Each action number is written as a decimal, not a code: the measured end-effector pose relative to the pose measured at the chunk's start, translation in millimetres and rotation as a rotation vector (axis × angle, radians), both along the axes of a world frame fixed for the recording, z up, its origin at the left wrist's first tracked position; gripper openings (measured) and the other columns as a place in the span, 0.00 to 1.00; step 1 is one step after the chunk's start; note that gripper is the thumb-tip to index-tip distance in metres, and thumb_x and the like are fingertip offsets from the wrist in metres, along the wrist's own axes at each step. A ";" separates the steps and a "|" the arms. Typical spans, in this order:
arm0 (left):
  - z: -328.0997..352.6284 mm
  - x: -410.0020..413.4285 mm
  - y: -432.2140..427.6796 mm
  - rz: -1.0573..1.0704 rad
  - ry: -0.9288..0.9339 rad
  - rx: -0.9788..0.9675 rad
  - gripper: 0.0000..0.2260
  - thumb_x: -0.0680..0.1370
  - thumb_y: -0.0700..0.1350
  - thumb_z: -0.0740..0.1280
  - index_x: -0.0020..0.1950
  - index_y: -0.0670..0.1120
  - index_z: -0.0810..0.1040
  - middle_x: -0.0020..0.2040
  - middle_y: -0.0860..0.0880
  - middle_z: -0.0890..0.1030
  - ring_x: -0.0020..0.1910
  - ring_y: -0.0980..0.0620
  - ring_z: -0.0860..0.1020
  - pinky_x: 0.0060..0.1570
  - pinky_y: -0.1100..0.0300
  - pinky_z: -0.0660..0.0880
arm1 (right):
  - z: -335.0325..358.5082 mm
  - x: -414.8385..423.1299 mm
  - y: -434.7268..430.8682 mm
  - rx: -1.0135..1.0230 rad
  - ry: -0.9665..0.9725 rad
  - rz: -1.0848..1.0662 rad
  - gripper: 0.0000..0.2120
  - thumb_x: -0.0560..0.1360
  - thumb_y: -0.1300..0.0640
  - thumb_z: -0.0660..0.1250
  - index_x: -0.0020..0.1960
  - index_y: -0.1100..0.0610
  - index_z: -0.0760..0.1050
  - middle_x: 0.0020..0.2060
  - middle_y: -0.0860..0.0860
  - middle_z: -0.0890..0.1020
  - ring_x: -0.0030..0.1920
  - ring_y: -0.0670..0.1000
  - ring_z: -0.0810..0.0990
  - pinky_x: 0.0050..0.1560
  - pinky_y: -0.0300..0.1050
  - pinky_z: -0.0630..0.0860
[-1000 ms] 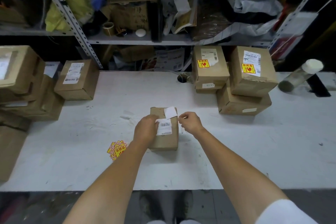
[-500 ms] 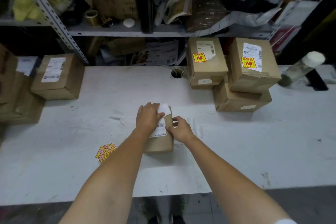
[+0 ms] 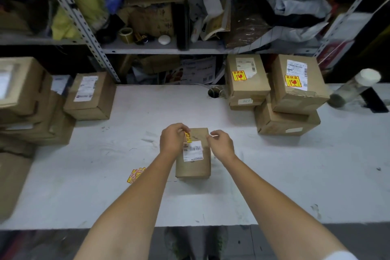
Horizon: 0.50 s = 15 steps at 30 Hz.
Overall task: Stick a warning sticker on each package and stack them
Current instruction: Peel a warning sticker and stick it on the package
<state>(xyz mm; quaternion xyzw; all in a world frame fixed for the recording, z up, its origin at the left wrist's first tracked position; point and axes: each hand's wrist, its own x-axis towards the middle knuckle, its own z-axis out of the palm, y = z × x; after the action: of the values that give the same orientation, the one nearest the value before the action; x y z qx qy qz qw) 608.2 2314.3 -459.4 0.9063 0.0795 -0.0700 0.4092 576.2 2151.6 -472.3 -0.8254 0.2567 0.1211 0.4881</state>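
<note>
The white counter (image 3: 285, 175) spreads before me, with the stickered packages (image 3: 295, 99) stacked at its far right. The package (image 3: 194, 168) I work on lies flat in the middle, between my wrists. My left hand (image 3: 173, 141) sits over its far left corner, pinching a yellow warning sticker (image 3: 187, 137) at the top face. My right hand (image 3: 222, 144), by the far right corner, pinches a thin white strip (image 3: 211, 136).

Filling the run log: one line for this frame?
step: stickering | left hand: pinches warning sticker at package top | right hand: pinches white strip | stickered boxes: stacked right | spare stickers: left of package
</note>
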 end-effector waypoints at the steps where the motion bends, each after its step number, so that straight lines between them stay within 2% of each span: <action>1: 0.3 -2.9 1.9 -0.002 0.009 -0.034 0.17 0.76 0.35 0.60 0.41 0.54 0.82 0.48 0.57 0.82 0.45 0.56 0.79 0.46 0.57 0.78 | 3.0 0.3 2.7 0.036 0.009 0.013 0.11 0.78 0.50 0.65 0.57 0.54 0.78 0.51 0.52 0.84 0.52 0.54 0.82 0.52 0.49 0.78; 3: 5.5 -7.3 3.3 0.005 0.006 -0.097 0.17 0.76 0.35 0.60 0.44 0.54 0.83 0.47 0.55 0.84 0.45 0.53 0.80 0.47 0.57 0.78 | 8.9 1.0 9.1 0.084 0.025 0.059 0.08 0.77 0.51 0.64 0.52 0.53 0.79 0.47 0.52 0.85 0.50 0.55 0.83 0.49 0.50 0.78; 6: 16.9 -11.0 0.9 0.084 0.048 -0.217 0.11 0.77 0.39 0.63 0.49 0.48 0.85 0.48 0.51 0.85 0.46 0.51 0.80 0.46 0.60 0.74 | 15.9 1.8 17.5 0.181 0.015 0.073 0.07 0.78 0.56 0.63 0.47 0.55 0.80 0.44 0.53 0.82 0.42 0.54 0.82 0.51 0.54 0.80; 9: 22.4 -12.6 3.4 0.093 0.073 -0.301 0.08 0.76 0.38 0.67 0.48 0.48 0.85 0.46 0.50 0.85 0.48 0.50 0.81 0.52 0.56 0.78 | 25.9 1.9 23.5 0.280 0.005 0.059 0.09 0.79 0.57 0.64 0.53 0.58 0.82 0.48 0.55 0.84 0.41 0.52 0.80 0.47 0.51 0.81; 12: 28.0 -13.3 11.1 0.075 0.094 -0.324 0.12 0.76 0.34 0.67 0.53 0.50 0.81 0.46 0.47 0.83 0.47 0.48 0.82 0.49 0.55 0.80 | 34.2 3.8 26.5 0.298 -0.023 0.066 0.05 0.80 0.60 0.65 0.52 0.58 0.79 0.45 0.55 0.84 0.39 0.51 0.80 0.43 0.47 0.78; 15: 32.4 -12.1 14.9 0.085 0.117 -0.340 0.17 0.77 0.35 0.67 0.62 0.51 0.76 0.51 0.47 0.83 0.48 0.49 0.82 0.47 0.57 0.80 | 38.8 6.1 27.2 0.254 -0.030 0.087 0.02 0.78 0.63 0.66 0.49 0.59 0.78 0.43 0.55 0.83 0.39 0.51 0.80 0.45 0.48 0.79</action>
<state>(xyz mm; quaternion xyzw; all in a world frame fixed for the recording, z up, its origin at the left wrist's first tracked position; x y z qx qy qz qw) 596.1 2329.1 -426.9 0.8143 0.1287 -0.1177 0.5537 582.3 2178.8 -433.4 -0.7689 0.1957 0.1613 0.5869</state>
